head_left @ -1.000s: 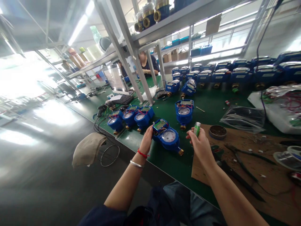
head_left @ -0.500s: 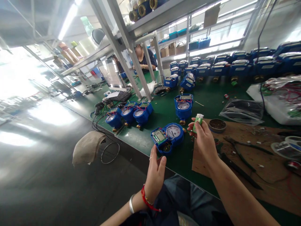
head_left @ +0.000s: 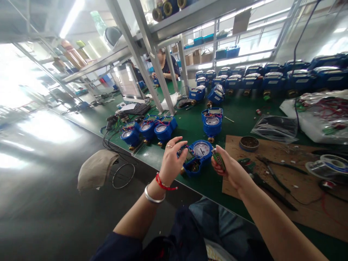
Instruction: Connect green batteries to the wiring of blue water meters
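Observation:
A blue water meter (head_left: 203, 149) with its electronics housing uncovered lies at the bench's front edge, its round dial and loose wires showing. My left hand (head_left: 172, 159) is over the display end of that housing, fingers curved and apart, hiding much of the circuit board. Whether a fingertip touches the wires I cannot tell. In my right hand (head_left: 227, 165) is a green lighter (head_left: 218, 161), gripped with its metal top pointing towards the dial, just right of the meter. Another open blue meter (head_left: 212, 121) stands upright behind.
Three open meters (head_left: 146, 128) stand to the left, and rows of meters (head_left: 252, 80) line the back. Pliers (head_left: 274, 174), a round tin (head_left: 249, 144) and a solder spool (head_left: 327, 166) are on a cardboard sheet (head_left: 231, 181). A co-worker (head_left: 170, 67) sits beyond the shelf posts.
My left hand has risen from the meter's near edge to over its housing. My right hand has turned the lighter and brought it lower and left, close to the dial.

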Tool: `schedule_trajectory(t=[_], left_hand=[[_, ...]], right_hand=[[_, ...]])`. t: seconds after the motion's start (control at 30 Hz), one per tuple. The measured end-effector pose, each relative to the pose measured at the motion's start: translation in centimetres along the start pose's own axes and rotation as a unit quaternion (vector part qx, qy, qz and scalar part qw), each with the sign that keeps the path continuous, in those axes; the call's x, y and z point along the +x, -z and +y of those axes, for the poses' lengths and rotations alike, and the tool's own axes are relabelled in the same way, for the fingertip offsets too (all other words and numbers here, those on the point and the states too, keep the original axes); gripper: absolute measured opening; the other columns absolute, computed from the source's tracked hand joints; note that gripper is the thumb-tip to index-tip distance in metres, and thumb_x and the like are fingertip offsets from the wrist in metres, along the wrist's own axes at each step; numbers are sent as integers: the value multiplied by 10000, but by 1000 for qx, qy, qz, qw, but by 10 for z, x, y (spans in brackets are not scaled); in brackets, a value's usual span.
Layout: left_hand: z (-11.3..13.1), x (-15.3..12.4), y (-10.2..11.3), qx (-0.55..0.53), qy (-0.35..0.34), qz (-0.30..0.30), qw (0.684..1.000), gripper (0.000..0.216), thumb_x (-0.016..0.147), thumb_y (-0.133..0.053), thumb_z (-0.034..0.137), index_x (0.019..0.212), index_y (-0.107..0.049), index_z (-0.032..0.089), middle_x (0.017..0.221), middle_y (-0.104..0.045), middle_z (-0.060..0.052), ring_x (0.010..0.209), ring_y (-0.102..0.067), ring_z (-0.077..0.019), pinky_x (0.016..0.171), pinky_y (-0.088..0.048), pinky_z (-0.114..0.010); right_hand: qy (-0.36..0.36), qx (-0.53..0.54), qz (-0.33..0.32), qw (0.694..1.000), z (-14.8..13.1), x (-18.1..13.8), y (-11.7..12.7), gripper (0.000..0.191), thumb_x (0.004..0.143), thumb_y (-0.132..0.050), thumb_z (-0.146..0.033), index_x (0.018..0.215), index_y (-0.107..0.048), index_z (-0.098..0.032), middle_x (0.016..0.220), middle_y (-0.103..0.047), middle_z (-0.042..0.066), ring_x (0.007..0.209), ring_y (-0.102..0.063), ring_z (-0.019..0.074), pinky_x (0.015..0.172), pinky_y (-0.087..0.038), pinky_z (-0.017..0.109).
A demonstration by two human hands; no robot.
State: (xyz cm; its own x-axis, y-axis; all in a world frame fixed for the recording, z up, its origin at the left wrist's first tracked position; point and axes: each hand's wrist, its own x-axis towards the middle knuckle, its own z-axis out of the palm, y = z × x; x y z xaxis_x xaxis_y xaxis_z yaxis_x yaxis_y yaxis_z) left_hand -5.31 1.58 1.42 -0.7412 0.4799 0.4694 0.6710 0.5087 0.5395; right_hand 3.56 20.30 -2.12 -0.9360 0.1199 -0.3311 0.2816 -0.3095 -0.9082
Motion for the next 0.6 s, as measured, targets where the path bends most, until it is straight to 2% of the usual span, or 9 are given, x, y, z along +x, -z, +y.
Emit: schedule_trajectory(t=[0.13, 0.27, 0.33, 0.43, 0.6], left_hand=[[2, 29, -8, 22, -38, -99, 994, 245, 891, -538, 275, 1061, -680, 173, 1271, -585, -113, 1230, -507, -241, 1073, -395, -417], [2, 38, -14, 7, -27, -175, 984, 238, 885, -534, 282, 994, -708, 161, 1213, -627, -120, 1186, -548, -239, 1057, -407, -407], [1, 37, -15, -22, -6, -178, 984, 204, 876, -537, 252, 928, -716, 170, 1175, -651, -100, 1148, -577, -220, 1038, -425, -377], [-3, 35, -17, -60, 27, -143, 988, 178, 863, -541, 217, 860, -716, 183, 1145, -669, -76, 1093, -608, -205, 1003, -449, -353], [-8, 32, -20, -114, 27, -118, 986, 161, 853, -559, 216, 861, -718, 194, 1053, -701, -57, 1024, -633, -198, 959, -475, -336]], right_hand=[[-49, 1, -25, 998, -2, 3, -5, 540, 858, -363, -629, 565, -400, -177, 470, -304, -60, 388, -229, 40, 394, -120, 185], [-89, -13, -13, 996, 3, 6, -9, 507, 864, -344, -576, 545, -384, -183, 439, -292, -65, 357, -220, 39, 372, -114, 180], [-90, -19, -4, 996, 5, 8, -11, 486, 863, -340, -549, 543, -382, -185, 432, -292, -67, 348, -218, 38, 364, -114, 177], [-89, -22, -3, 996, 7, 11, -14, 456, 860, -325, -508, 540, -381, -188, 421, -286, -70, 338, -205, 37, 355, -109, 174], [-95, -33, 0, 995, 7, 14, -17, 432, 849, -340, -482, 541, -393, -183, 415, -302, -68, 334, -209, 29, 357, -121, 167]])
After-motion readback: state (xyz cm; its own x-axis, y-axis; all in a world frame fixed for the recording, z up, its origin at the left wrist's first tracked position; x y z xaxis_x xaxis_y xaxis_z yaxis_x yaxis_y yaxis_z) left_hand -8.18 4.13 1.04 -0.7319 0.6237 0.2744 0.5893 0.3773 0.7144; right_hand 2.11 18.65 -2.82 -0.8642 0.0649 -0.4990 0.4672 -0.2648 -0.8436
